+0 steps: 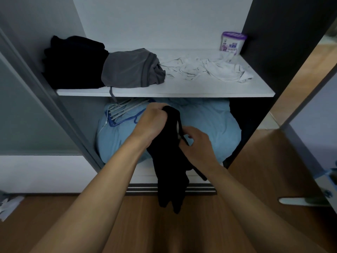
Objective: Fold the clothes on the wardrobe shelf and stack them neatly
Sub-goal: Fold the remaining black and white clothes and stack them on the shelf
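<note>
**Inspector:** Which step is in hand?

**Surveyor:** Sorting out one piece before folding, I judge. The left hand (153, 123) has its fingers clamped on the top of a black garment (169, 170), which hangs in front of the lower compartment, off the shelf. The right hand (197, 143) has fingers curled, pinching a thin edge or strap of it.

**Inspector:** What does the next move call for?

**Surveyor:** Probably finding the seams and spreading it flat; it hangs bunched.

**Inspector:** And the shelf (164, 92)?

**Surveyor:** From the left: a dark pile (73, 63), a grey garment (131, 70) slumped against it with a cord hanging over the edge, a crumpled white garment (209, 68), and a purple-lidded tub (231, 42) in the back corner. Much remains unfolded.

**Inspector:** The room?

**Surveyor:** A sliding door (27, 106) on the left, hangers (124, 108) on blue bedding (209, 121) below the shelf, and a wooden floor (127, 216).
</note>
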Tool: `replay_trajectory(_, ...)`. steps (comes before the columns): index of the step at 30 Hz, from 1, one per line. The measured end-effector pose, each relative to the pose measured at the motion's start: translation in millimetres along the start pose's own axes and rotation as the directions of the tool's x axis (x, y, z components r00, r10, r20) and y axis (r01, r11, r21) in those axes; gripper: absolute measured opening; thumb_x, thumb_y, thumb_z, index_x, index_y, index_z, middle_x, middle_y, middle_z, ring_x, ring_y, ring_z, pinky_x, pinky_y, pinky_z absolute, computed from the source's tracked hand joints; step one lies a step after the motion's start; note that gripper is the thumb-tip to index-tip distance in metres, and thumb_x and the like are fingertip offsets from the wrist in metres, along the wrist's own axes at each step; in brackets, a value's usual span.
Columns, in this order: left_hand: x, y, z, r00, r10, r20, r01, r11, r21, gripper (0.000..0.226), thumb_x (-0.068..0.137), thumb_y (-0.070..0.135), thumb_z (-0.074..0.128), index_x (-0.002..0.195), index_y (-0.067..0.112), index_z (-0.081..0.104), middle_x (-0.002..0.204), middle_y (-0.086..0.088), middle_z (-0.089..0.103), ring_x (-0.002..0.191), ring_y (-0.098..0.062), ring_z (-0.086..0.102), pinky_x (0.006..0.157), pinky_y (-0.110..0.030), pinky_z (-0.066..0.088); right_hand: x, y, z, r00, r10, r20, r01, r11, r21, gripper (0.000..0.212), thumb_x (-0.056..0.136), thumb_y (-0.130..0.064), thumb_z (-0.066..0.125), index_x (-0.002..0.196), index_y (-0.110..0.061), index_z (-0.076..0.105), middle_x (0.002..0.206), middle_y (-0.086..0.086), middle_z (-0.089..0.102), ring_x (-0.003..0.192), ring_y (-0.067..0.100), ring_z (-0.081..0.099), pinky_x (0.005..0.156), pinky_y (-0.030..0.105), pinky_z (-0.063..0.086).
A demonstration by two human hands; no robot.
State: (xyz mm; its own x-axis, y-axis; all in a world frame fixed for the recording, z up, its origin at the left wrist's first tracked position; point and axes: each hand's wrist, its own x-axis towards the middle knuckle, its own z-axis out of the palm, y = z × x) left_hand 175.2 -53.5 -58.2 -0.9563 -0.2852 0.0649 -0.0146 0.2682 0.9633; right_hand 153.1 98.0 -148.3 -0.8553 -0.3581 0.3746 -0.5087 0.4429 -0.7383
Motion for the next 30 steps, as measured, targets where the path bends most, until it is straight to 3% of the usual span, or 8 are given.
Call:
replay_trajectory(3, -2.0, 8.4, -1.3, 0.998, 0.056, 0.039, -0.059, 0.994, 0.091, 0.035, 0.073, 0.003, 0.041, 0.047, 0.023, 0.055, 0.045, 0.013, 0.052, 0.044, -0.001, 0.048, 0.045, -0.017, 0.035, -4.3, 0.5, 3.0, 0.998, 0.001, -0.055, 0.001, 0.999, 0.037, 0.021, 0.09, -0.013, 0.064, 0.077, -0.028, 0.057, 0.077, -0.014, 0.061, 0.072, 0.002, 0.056, 0.075, 0.02, 0.047)
replay_trajectory(5, -3.8, 16.1, 0.1, 0.997, 0.073, 0.035, -0.076, 0.993, 0.086, 0.032, 0.068, 0.005, 0.04, 0.045, 0.023, 0.054, 0.043, 0.012, 0.054, 0.042, 0.001, 0.048, 0.043, -0.014, 0.036, -7.0, 7.5, 4.8, 0.996, 0.069, -0.049, -0.067, 0.997, 0.038, 0.02, 0.091, -0.018, 0.063, 0.072, -0.015, 0.058, 0.071, -0.005, 0.062, 0.068, 0.008, 0.058, 0.069, 0.022, 0.047)
replay_trajectory(9, -2.3, 9.3, -0.4, 0.998, 0.055, -0.029, -0.056, 0.997, -0.053, 0.021, 0.061, 0.005, 0.037, 0.059, 0.002, 0.057, 0.048, 0.005, 0.054, 0.044, -0.007, 0.049, 0.047, -0.017, 0.035, -14.7, 27.4, 3.7, 0.934, 0.263, 0.241, -0.277, 0.96, 0.028, 0.032, 0.097, -0.018, 0.061, 0.067, -0.008, 0.054, 0.064, 0.001, 0.056, 0.058, 0.009, 0.05, 0.061, 0.03, 0.041)
replay_trajectory(14, -5.4, -50.1, -14.4, 0.998, -0.059, 0.015, 0.058, 0.997, 0.058, 0.043, 0.085, -0.006, 0.039, 0.071, 0.016, 0.073, 0.053, 0.018, 0.061, 0.052, 0.003, 0.055, 0.05, -0.013, 0.04, 10.4, 25.4, -48.4, 0.92, 0.39, -0.043, -0.313, 0.795, 0.519, 0.024, 0.097, -0.012, 0.058, 0.076, -0.003, 0.067, 0.07, 0.003, 0.065, 0.064, 0.009, 0.06, 0.058, 0.018, 0.047)
replay_trajectory(18, -18.2, -99.9, -12.4, 0.905, -0.28, 0.321, 0.23, 0.956, 0.184, 0.007, 0.082, 0.021, 0.056, 0.082, 0.021, 0.063, 0.069, 0.012, 0.063, 0.067, -0.01, 0.059, 0.056, -0.019, 0.041, 19.4, 10.2, -55.6, 0.974, 0.226, -0.016, -0.199, 0.887, 0.416, 0.034, 0.092, -0.015, 0.06, 0.061, -0.003, 0.053, 0.056, -0.003, 0.05, 0.052, 0.005, 0.047, 0.048, 0.019, 0.035)
replay_trajectory(21, -17.2, -123.4, -16.9, 0.94, -0.247, 0.237, 0.178, 0.945, 0.276, 0.014, 0.088, 0.015, 0.055, 0.074, 0.014, 0.057, 0.069, 0.002, 0.058, 0.067, -0.014, 0.056, 0.056, -0.02, 0.039, 15.3, 18.9, -58.6, 0.966, 0.204, 0.16, -0.235, 0.949, 0.209, 0.04, 0.091, -0.024, 0.065, 0.055, -0.013, 0.052, 0.05, -0.011, 0.048, 0.046, 0.001, 0.045, 0.045, 0.016, 0.032)
replay_trajectory(26, -19.6, -143.0, -23.5, 0.991, -0.133, 0.014, 0.116, 0.907, 0.406, 0.029, 0.091, 0.009, 0.055, 0.063, 0.019, 0.051, 0.059, 0.0, 0.054, 0.059, -0.019, 0.054, 0.057, -0.029, 0.041, -3.0, 37.4, -74.7, 0.605, 0.472, 0.641, -0.447, 0.868, -0.217, 0.035, 0.087, -0.052, 0.07, 0.056, -0.036, 0.072, 0.059, -0.014, 0.068, 0.054, -0.002, 0.063, 0.047, 0.011, 0.041)
replay_trajectory(30, -20.3, -155.2, -13.7, 0.991, -0.086, -0.103, 0.122, 0.9, 0.419, 0.012, 0.095, 0.008, 0.053, 0.092, 0.008, 0.065, 0.088, -0.013, 0.068, 0.083, -0.027, 0.063, 0.08, -0.036, 0.05, -20.6, 39.3, -74.3, 0.43, 0.427, 0.796, -0.523, 0.836, -0.166, 0.029, 0.083, -0.046, 0.078, 0.106, -0.03, 0.073, 0.104, -0.007, 0.076, 0.099, 0.011, 0.072, 0.084, 0.024, 0.056)
